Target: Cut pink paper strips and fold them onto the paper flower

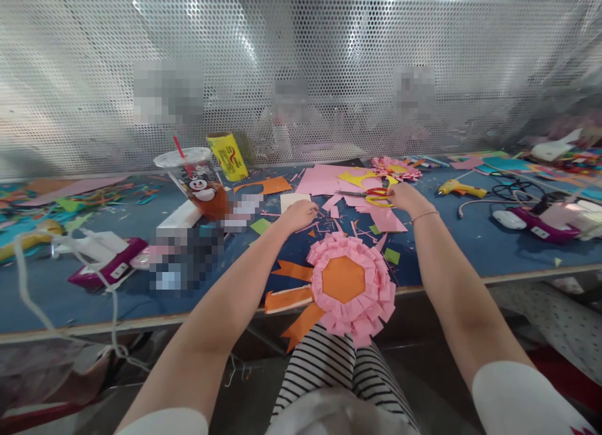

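Observation:
My right hand [410, 200] is closed at the handles of a pair of scissors [376, 195] with red and yellow grips, blades toward the left. My left hand [300, 214] rests low over the table with its fingers curled, beside a cream piece of paper [292, 200]; what the fingers hold, if anything, is hidden. Between my forearms lies a pink paper rosette [380, 291] with an orange hexagonal centre [343, 279] and orange ribbon tails [289, 301], jutting over the table's front edge. Pink paper sheets [316, 179] and small offcuts surround both hands.
At left stand a plastic drink cup [207, 193] with a red straw and a yellow packet [228, 156]. Purple power strips [110, 266] with cables lie on both sides. A yellow glue gun [463, 188] lies right, and another rosette [397, 169] behind. A perforated metal screen [324, 59] closes the back.

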`<state>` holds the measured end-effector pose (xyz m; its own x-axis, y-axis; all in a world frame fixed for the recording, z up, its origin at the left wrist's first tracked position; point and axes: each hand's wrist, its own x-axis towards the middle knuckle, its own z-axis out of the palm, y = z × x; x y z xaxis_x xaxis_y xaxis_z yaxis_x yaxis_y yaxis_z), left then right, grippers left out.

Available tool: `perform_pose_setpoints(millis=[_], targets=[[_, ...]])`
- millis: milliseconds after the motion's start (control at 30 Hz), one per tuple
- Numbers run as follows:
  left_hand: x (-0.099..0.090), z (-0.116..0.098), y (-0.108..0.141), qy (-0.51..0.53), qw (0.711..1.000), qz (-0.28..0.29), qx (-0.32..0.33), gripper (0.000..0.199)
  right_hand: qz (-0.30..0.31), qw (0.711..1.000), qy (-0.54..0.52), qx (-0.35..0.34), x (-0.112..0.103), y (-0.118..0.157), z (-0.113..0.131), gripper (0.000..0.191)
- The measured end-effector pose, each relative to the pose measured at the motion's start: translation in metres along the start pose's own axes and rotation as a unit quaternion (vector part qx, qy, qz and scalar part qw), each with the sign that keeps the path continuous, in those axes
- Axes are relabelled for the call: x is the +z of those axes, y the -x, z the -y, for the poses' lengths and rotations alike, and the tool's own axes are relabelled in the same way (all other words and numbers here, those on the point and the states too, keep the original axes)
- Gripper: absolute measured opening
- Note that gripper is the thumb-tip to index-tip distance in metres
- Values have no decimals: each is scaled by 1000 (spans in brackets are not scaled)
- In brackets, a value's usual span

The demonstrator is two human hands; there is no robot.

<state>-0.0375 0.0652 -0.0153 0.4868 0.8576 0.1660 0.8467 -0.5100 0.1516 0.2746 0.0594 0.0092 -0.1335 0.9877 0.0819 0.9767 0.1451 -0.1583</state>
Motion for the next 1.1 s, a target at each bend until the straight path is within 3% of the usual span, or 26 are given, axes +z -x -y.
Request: perform_pose_setpoints(millis=[67,200,333,467,633,800,933,1100], targets=[[0,0,0,-1,1000,-5,1,34,23,999,14,41,-2,2,3,35],[1,0,0,-8,1000,-13,0,34,110,993,18,49,-2,10,18,59],[2,0,0,-19,1000,-7,13,33,114,989,-11,94,-1,16,26,86],[2,0,-1,-22,999,-11,20,34,119,975,-134,129,3,14,11,92],[-1,-1,1,-19,999,-22,26,36,102,930,-316,160,10,5,-7,69],[-5,-4,3,-8,999,-25,26,35,36,888,-439,130,4,-1,1,43],[-7,-7,5,-7,999,-26,17,34,-31,818,-571,59,0,-3,9,21],[-7,-8,5,-9,999,-24,28,35,-156,735,-659,-24,-8,-2,20,15]])
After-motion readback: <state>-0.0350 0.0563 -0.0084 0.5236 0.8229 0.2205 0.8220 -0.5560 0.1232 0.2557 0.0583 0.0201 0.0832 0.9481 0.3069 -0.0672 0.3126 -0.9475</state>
